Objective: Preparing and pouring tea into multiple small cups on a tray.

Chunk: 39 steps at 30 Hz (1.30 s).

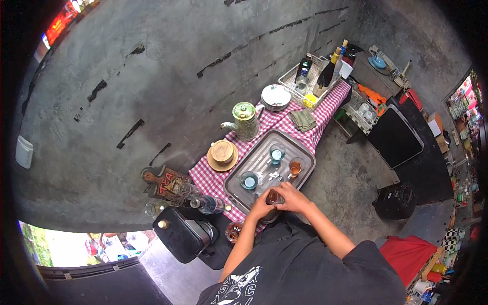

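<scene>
My left hand (261, 206) and my right hand (293, 198) close from both sides around a glass cup (275, 197) of brown liquid, at the near end of a large metal tray (244, 166). Whether the cup rests on the tray cannot be seen. Beyond my hands on the tray stand a glass cup of amber liquid (296, 167) and two cups with pale blue contents, one farther off (276, 154) and one to the left (249, 180). White fragments (274, 175) lie scattered between them.
A red-checked cloth (206, 171) covers the table. Left of the tray are a green enamel pot (246, 122) and a wooden-lidded cup (222, 152). Stacked plates (275, 96), a folded cloth (303, 120) and a bottle basket (291, 78) stand farther back. Bottles (207, 204) and a black appliance (179, 232) sit nearer left.
</scene>
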{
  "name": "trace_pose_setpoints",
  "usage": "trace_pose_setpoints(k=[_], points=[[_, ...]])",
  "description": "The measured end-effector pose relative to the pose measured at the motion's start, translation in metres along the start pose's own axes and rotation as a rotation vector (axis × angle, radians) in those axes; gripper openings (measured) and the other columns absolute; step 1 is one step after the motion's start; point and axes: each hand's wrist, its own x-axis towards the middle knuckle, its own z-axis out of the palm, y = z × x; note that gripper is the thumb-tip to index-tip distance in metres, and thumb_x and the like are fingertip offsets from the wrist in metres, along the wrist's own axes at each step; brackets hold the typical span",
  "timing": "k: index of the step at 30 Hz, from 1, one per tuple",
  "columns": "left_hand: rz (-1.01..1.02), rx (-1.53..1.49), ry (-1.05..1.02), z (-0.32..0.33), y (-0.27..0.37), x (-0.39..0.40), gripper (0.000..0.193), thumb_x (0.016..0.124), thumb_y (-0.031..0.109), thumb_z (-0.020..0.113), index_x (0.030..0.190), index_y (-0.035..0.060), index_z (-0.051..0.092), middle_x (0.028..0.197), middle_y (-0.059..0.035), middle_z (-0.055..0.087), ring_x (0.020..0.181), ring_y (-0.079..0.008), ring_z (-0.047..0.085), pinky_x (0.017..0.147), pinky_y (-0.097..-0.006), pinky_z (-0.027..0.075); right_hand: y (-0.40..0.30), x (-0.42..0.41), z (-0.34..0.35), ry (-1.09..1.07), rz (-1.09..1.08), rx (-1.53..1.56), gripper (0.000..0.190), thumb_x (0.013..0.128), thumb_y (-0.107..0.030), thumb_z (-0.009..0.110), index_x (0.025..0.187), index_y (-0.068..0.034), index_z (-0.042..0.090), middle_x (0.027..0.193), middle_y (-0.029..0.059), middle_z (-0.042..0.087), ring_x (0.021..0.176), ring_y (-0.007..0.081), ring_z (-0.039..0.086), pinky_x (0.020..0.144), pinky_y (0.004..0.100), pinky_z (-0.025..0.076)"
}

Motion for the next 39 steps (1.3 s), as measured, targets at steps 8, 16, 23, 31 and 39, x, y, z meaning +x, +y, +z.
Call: trace_pose_setpoints(k=[8, 16, 23, 31, 39], points=[[-0.051, -0.003, -0.005, 0.001, 0.003, -0.001, 0.080, 0.068, 0.006, 0.073, 0.142, 0.0038, 0.044, 0.138, -0.0172, 0.054, 0.130, -0.0279, 0.051, 0.108, -0.0361, 0.041, 0.001, -0.001, 0.001, 0.007, 0.001, 0.003, 0.066, 0.069, -0.018, 0.077, 0.131, -0.009, 0.054, 0.107, 0.0156, 0.054, 0.105, 0.0341, 0.051, 0.094, 0.0408, 0.045], [-0.010, -0.024, 0.012, 0.003, -0.004, 0.001, 0.078, 0.069, 0.007, 0.072, 0.142, 0.0042, 0.044, 0.137, -0.0180, 0.054, 0.130, -0.0291, 0.052, 0.107, -0.0363, 0.041, 0.002, 0.000, 0.000, -0.012, 0.017, -0.005, 0.067, 0.069, -0.018, 0.077, 0.131, -0.009, 0.053, 0.107, 0.0158, 0.054, 0.106, 0.0342, 0.051, 0.094, 0.0412, 0.045], [-0.011, 0.008, 0.018, 0.004, -0.016, 0.002, 0.078, 0.069, 0.006, 0.072, 0.142, 0.0031, 0.044, 0.137, -0.0181, 0.055, 0.129, -0.0286, 0.052, 0.107, -0.0362, 0.041, 0.001, 0.001, 0.000, -0.017, 0.001, -0.006, 0.065, 0.069, -0.019, 0.076, 0.130, -0.009, 0.054, 0.107, 0.0168, 0.055, 0.106, 0.0347, 0.052, 0.094, 0.0411, 0.046], [-0.004, -0.050, -0.005, 0.005, -0.011, 0.000, 0.079, 0.069, 0.003, 0.071, 0.143, 0.0028, 0.043, 0.137, -0.0165, 0.054, 0.130, -0.0258, 0.051, 0.108, -0.0350, 0.040, 0.003, 0.000, 0.000, -0.003, -0.033, 0.005, 0.065, 0.069, -0.019, 0.078, 0.129, -0.010, 0.055, 0.106, 0.0169, 0.055, 0.105, 0.0359, 0.052, 0.094, 0.0419, 0.046], [-0.029, 0.013, 0.015, 0.005, -0.014, 0.001, 0.080, 0.070, 0.006, 0.073, 0.144, 0.0039, 0.042, 0.138, -0.0181, 0.052, 0.130, -0.0286, 0.050, 0.109, -0.0351, 0.039, 0.003, 0.002, -0.001, -0.041, -0.023, -0.008, 0.067, 0.070, -0.019, 0.078, 0.131, -0.010, 0.054, 0.109, 0.0177, 0.054, 0.107, 0.0365, 0.051, 0.095, 0.0428, 0.045]])
